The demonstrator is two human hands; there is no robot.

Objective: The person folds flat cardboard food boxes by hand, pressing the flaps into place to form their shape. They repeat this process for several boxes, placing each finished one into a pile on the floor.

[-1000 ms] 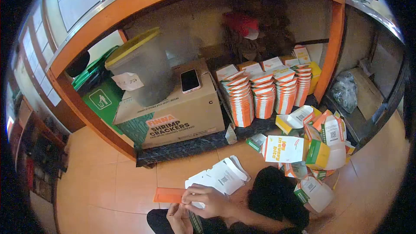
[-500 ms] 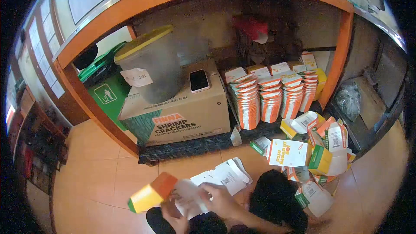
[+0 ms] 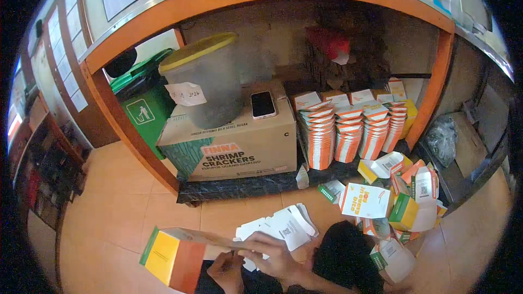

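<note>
A partly folded paper food box (image 3: pixel 180 258), yellow and orange with a green edge, lies across my lap with its printed side toward me. Its open end, at the right, is pinched between the fingers of my left hand (image 3: pixel 226 273) and my right hand (image 3: pixel 271 254). The fingertips meet at the edge of the card, so the exact fold is hidden. Just beyond my hands, flat white box blanks (image 3: pixel 286 227) with a printed code lie in a loose pile on the tiled floor.
Folded boxes (image 3: pixel 365 201) lie heaped to the right, by my dark-clothed knee (image 3: pixel 348 256). Several nested stacks of orange-and-white boxes (image 3: pixel 318 139) stand on the low shelf. Left of them are a shrimp cracker carton (image 3: pixel 234 158), a phone (image 3: pixel 263 104), a yellow-lidded bucket (image 3: pixel 212 92) and a green bin (image 3: pixel 144 111).
The box has turned so its yellow and orange panels face me, and it sits lower and further left. My hands have come together at its right end. The view has shifted slightly.
</note>
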